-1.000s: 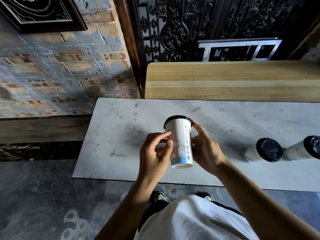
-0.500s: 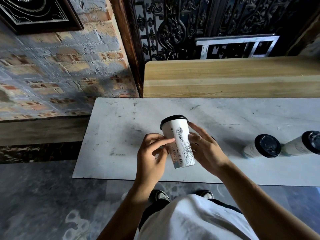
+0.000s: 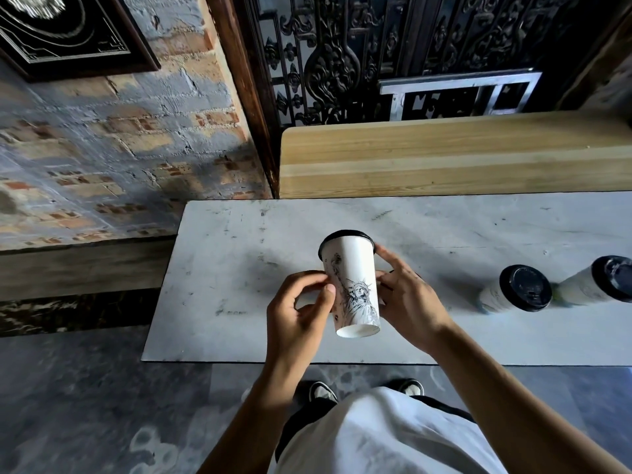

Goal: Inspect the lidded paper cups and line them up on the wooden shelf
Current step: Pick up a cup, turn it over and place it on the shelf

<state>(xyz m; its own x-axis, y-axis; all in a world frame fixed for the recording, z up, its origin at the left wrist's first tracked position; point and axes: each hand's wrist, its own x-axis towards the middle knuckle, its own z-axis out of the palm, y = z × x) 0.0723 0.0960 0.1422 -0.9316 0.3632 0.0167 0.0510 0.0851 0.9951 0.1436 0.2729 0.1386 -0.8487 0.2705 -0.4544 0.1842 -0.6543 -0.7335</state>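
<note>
A white paper cup with a black lid and a line drawing of a statue is held above the white table, tilted with its lid away from me. My left hand pinches its left side with fingertips. On the right side rests my right hand, one finger up at the lid rim. Two more lidded cups stand on the table at the right, one nearer and one at the frame edge. The wooden shelf runs behind the table and carries no cups.
A brick wall is to the left, with a dark framed picture on it. An ornate black metal screen and a metal frame rise behind the shelf. The table's front edge is just before my feet.
The cup has been turned about its axis between my fingers, so the statue drawing now faces me instead of the blue-banded print. The two cups at the right have not moved.
</note>
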